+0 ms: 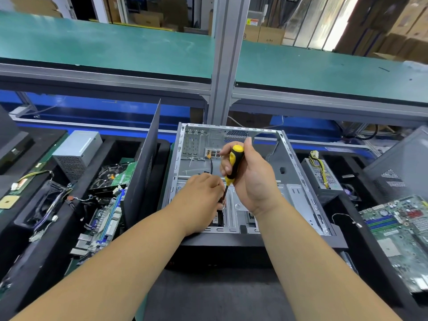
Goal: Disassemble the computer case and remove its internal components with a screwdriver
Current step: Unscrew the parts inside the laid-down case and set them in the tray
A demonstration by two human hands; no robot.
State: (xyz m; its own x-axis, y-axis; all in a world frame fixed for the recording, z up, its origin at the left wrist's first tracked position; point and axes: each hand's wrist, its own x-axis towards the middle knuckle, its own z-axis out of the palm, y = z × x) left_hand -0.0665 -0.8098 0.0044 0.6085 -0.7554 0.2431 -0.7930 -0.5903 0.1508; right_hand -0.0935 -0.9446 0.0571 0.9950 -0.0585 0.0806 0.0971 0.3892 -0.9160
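Note:
An open grey computer case [298, 172] lies on its side in the middle of the bench, its inside mostly bare metal. My right hand [252, 177] grips a yellow-and-black screwdriver [234, 163] upright over the case, tip pointing down into the front bay area. My left hand [201, 198] is beside the shaft, fingers curled and pinching it low down near the tip. A black cable [211, 164] runs down from the rear I/O panel behind my left hand. The screw under the tip is hidden.
A dark side panel [143, 167] stands upright left of the case. Left trays hold a power supply [77, 151] and motherboards [104, 216]. On the right lie another power supply [322, 177] and a green motherboard [403, 232]. A metal post [225, 66] rises behind.

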